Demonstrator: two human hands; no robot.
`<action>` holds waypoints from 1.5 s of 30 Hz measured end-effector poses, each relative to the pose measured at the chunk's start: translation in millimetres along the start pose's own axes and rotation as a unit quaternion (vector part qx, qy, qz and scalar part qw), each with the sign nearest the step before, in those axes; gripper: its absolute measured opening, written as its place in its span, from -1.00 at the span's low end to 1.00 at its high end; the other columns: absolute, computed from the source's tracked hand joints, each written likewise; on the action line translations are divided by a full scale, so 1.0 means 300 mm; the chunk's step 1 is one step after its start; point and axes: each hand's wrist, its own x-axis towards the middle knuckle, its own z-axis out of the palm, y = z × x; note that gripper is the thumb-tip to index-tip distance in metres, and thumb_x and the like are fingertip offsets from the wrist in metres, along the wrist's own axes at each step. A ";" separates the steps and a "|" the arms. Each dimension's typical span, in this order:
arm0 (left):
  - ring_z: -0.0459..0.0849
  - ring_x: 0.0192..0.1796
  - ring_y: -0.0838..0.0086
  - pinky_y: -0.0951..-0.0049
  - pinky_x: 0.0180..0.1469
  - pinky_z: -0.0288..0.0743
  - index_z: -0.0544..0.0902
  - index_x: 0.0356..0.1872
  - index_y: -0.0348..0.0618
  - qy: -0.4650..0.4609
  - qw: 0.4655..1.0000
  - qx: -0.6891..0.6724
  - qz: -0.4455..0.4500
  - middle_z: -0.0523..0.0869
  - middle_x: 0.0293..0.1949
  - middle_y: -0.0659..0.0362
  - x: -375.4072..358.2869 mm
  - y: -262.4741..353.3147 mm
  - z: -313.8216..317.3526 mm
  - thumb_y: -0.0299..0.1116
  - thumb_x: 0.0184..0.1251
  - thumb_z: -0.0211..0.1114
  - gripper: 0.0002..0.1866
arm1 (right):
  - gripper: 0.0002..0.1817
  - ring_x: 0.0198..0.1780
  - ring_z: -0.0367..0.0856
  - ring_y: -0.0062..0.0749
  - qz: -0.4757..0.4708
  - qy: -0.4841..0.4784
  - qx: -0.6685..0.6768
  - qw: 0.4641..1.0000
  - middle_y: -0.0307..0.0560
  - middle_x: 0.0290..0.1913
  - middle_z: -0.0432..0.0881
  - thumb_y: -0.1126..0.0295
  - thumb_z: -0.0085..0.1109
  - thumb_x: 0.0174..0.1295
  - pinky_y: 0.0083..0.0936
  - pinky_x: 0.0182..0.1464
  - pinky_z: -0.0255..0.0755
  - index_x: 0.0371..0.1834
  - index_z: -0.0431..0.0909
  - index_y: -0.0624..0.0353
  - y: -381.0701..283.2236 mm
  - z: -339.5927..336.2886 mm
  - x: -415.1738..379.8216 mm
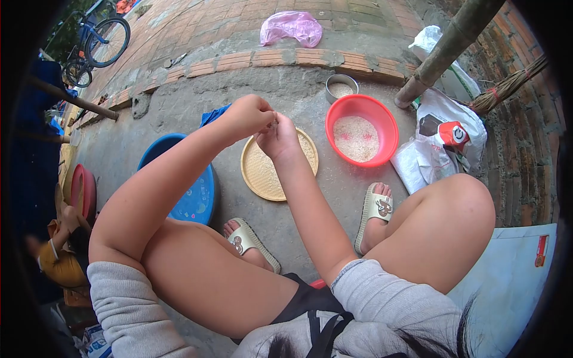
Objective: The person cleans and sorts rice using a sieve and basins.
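Note:
My left hand [250,113] is bent over at the wrist, its fingers pinched together against the fingers of my right hand. My right hand [280,138] is turned palm up and curled, touching the left fingertips. Something small and pale shows between the two hands, too small to make out. Both hands are above a round woven tray [249,176] with pale grains spread on it; my right hand and forearm hide part of it. To the right, a red plastic basin [389,128] holds white rice grains [356,138].
A metal pot [329,89] with grain stands behind the basin. White sacks [427,161] and a bamboo pole [444,53] are at right. On the left are a blue tub [206,194], a red basin [79,190] and part of another person [59,259]. A pink plastic bag [292,28] lies farther back.

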 end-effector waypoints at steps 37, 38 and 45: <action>0.64 -0.19 0.36 0.46 -0.11 0.55 0.52 -0.16 -0.37 0.018 0.910 -0.404 -0.089 0.62 -0.23 -0.01 -0.042 -0.074 -0.024 -0.41 0.28 -0.08 -0.72 | 0.00 0.37 0.01 0.15 -0.147 0.495 -0.600 0.611 0.22 0.42 -0.19 -0.12 0.12 0.07 -0.01 0.30 0.05 0.42 -0.21 0.12 -0.667 -0.069 0.138; 0.64 -0.20 0.36 0.46 -0.12 0.55 0.52 -0.17 -0.36 0.010 0.918 -0.386 -0.089 0.62 -0.23 0.00 -0.049 -0.077 -0.023 -0.40 0.28 -0.08 -0.72 | -0.04 0.37 -0.02 0.20 -0.169 0.505 -0.710 0.461 0.24 0.41 -0.17 -0.08 0.14 0.07 0.00 0.28 0.10 0.40 -0.15 0.12 -0.702 -0.224 0.155; 0.65 -0.24 0.33 0.40 -0.17 0.56 0.53 -0.16 -0.38 0.027 0.948 -0.310 -0.068 0.62 -0.25 -0.03 -0.086 -0.068 -0.021 -0.37 0.27 -0.06 -0.71 | -0.36 0.42 -0.13 0.08 -0.164 0.333 -0.912 0.173 0.12 0.40 -0.04 0.26 0.05 0.11 0.07 0.37 -0.28 0.31 0.15 0.10 -0.172 -0.413 -0.076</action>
